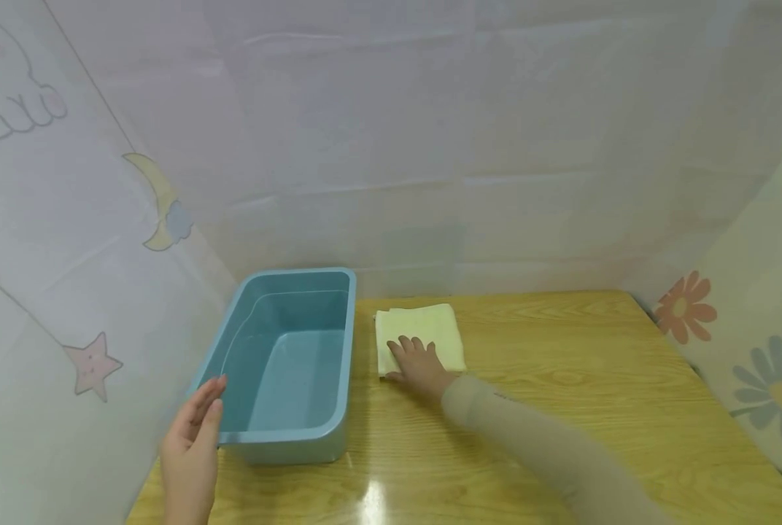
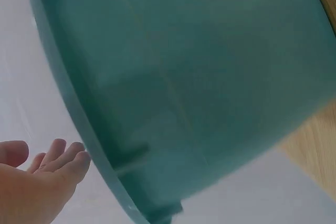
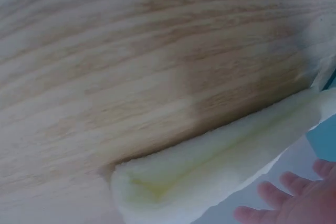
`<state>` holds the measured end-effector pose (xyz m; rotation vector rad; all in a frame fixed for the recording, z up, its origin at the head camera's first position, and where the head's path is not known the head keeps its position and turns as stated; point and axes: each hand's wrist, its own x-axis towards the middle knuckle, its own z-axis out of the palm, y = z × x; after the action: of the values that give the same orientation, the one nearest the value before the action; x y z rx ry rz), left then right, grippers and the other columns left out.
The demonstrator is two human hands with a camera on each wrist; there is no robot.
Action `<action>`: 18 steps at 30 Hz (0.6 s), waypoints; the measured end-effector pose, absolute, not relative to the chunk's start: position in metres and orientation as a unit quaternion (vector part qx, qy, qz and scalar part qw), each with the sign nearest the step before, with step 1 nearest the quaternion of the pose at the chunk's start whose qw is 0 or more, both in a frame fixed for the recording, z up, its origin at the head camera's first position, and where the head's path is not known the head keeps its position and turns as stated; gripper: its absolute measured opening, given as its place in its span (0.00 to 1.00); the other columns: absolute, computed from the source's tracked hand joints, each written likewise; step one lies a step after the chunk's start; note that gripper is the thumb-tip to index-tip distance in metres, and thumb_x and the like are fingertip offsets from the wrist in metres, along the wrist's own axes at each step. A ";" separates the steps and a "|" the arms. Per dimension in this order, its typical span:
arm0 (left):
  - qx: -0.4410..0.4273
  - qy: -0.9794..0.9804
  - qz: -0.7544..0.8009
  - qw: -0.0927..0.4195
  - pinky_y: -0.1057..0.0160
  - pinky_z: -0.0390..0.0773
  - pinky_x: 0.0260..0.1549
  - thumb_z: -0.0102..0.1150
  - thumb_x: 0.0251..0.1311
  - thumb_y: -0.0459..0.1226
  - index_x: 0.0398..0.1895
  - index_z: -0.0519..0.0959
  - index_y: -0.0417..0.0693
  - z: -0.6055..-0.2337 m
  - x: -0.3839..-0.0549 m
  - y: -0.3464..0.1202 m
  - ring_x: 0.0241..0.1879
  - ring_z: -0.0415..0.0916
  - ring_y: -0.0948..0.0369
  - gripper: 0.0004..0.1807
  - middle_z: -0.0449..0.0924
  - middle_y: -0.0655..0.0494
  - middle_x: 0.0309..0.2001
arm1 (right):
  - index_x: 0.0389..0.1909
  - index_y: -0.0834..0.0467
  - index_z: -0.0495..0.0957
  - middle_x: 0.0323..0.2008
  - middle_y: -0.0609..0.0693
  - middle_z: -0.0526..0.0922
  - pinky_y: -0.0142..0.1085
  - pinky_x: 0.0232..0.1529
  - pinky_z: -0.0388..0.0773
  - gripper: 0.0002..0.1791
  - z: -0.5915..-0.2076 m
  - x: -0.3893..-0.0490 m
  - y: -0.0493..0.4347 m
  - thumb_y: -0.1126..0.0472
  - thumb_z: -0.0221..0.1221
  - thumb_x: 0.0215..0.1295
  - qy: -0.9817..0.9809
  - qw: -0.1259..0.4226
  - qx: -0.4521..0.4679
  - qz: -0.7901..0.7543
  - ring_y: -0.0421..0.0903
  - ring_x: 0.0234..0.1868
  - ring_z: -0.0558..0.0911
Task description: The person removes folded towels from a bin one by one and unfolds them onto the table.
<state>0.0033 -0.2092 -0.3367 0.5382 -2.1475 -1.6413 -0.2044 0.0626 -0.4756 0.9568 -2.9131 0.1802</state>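
Note:
A pale yellow folded towel (image 1: 424,324) lies flat on the wooden table, right of a blue plastic basin (image 1: 348,364). Over the towel's near left part is my right hand (image 1: 420,367), fingers spread and pointing left; in the right wrist view the fingers (image 3: 294,184) appear just above the folded towel (image 3: 210,166). Whether they touch the cloth I cannot tell. My left hand (image 1: 192,445) is beside the basin's near left corner, its fingers extended. In the left wrist view the fingertips (image 2: 81,163) come close to the basin's rim (image 2: 79,114), and contact is unclear.
The basin holds nothing that I can see. Pale sheets printed with cartoon figures hang behind the table (image 1: 548,437) and on both sides. A red flower print (image 1: 686,306) is on the right sheet, a moon print (image 1: 157,200) on the left.

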 end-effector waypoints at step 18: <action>0.096 -0.608 -0.766 0.184 0.70 0.77 0.48 0.47 0.73 0.32 0.56 0.77 0.50 -0.354 0.022 -0.156 0.50 0.80 0.65 0.14 0.83 0.60 0.50 | 0.73 0.55 0.59 0.70 0.59 0.63 0.60 0.53 0.73 0.35 -0.495 -0.200 0.039 0.46 0.55 0.70 -0.948 0.023 0.311 0.068 0.61 0.66 0.67</action>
<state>0.0219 -0.1562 -0.3538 0.2715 -1.7149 -2.1597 -0.2002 0.0386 -0.4945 0.9638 -2.9336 0.2108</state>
